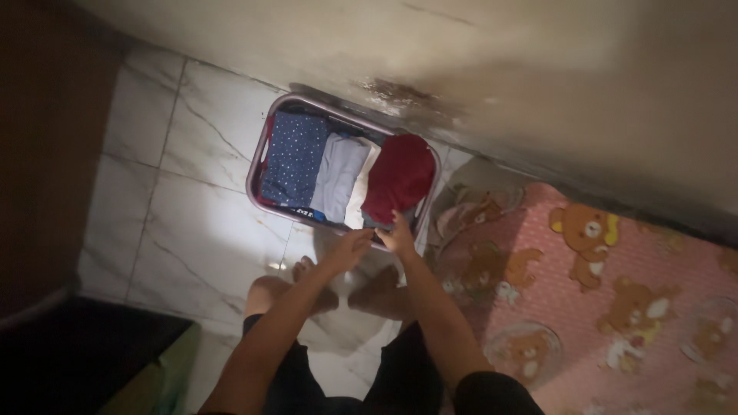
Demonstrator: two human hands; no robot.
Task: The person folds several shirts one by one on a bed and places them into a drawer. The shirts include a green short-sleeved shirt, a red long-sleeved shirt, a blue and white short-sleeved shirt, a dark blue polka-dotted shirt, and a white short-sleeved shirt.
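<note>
Head cam: our right hand (pixel 397 233) touches the red cloth (pixel 400 177) in the basket (pixel 261 154), lying at 12 o'clock; left hand (pixel 350 247) just beside, fingers loosely apart.

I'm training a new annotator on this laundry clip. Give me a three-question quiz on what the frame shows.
1. True or false: the basket stands on the pink bear-print mat.
2. Which folded cloth lies nearest the right hand: A dotted navy, B grey, C dark red?
3. What is the left hand closest to?

Key: 1 false, it stands on the marble tile floor. 2 C, the dark red cloth. 3 The basket's near rim.
</note>
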